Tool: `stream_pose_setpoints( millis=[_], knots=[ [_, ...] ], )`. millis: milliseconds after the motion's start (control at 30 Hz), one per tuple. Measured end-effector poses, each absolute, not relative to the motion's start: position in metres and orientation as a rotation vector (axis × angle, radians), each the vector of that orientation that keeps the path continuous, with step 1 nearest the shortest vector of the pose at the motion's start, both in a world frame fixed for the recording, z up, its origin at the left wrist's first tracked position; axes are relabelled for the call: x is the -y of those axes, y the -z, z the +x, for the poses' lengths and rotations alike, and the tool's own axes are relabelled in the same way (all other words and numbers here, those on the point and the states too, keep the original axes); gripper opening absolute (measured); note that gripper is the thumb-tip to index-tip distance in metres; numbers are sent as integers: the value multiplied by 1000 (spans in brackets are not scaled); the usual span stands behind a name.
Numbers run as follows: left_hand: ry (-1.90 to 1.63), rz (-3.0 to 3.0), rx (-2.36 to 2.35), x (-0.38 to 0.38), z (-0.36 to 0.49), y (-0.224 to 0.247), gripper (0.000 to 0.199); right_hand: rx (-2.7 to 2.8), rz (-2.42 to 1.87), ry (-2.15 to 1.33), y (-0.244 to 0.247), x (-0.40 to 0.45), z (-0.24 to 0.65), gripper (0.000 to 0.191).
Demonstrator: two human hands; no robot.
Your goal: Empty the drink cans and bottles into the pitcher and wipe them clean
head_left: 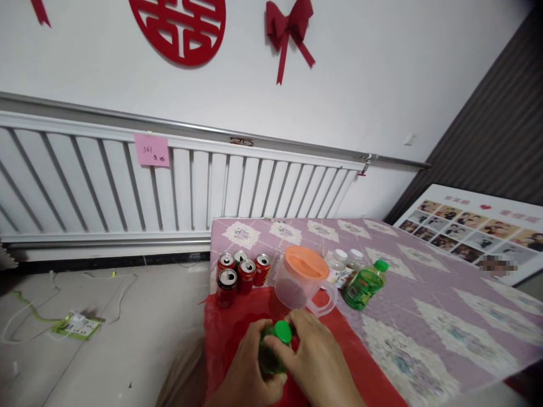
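Note:
A green bottle with a green cap (283, 332) stands upright over the red cloth (224, 339), near the table's front. My left hand (250, 364) is wrapped round its left side. From the right, my right hand (314, 356) grips the bottle just below the cap, its fingers partly hidden behind. Just beyond my hands is a clear plastic pitcher (292, 285) with an orange lid. Several opened red cans (246, 275) are grouped to its left. A second green bottle (363, 287) with its cap on stands right of the pitcher, beside two white-capped jars (339, 265).
The table has a purple floral cloth (394, 305). Behind it runs a white radiator (186, 192) with a pink note (151, 150). A photo board (470, 226) leans at the right. On the floor at left lies a power strip (78, 325) with cables.

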State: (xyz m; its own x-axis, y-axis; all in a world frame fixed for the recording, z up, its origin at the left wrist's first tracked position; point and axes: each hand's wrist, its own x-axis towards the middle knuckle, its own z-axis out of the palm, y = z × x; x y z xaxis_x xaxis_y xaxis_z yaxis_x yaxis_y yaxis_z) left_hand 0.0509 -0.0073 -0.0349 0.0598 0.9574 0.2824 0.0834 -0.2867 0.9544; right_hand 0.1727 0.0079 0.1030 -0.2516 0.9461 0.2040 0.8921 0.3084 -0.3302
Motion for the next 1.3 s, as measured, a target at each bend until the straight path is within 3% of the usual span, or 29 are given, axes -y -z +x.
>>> stream_pose_setpoints(
  millis=[67, 167, 233, 467, 667, 767, 900, 1067, 1300],
  knots=[
    [-1318, 1499, -1077, 8, 51, 34, 77, 2161, -1628, -301, -101, -5, 172, 25],
    [-1322, 1490, -1085, 9, 50, 31, 74, 2043, -1555, -540, -100, -1, 177, 58],
    [-1328, 1488, -1099, 10, 50, 28, 74, 1978, -1480, -710, -98, 1, 181, 64],
    [-1293, 1477, -1090, 12, 49, 18, 75, 1711, -1264, -1080, -75, -2, 185, 39],
    [-1305, 1471, -1020, 11, 49, 19, 71, 1450, -1280, -1040, -63, -5, 166, 27],
    [-1314, 1464, -1011, 11, 49, 18, 67, 1404, -1255, -1022, -62, -4, 162, 33],
    [-1299, 1455, -1038, 12, 49, 20, 72, 1440, -1156, -1168, -58, 1, 172, 55],
    [-1317, 1487, -1074, 13, 48, 28, 81, 1497, -1162, -1239, -56, 2, 183, 41],
    [-1350, 1468, -938, 11, 51, 23, 73, 1319, -1111, -1155, -52, -3, 166, 30]
  ],
)
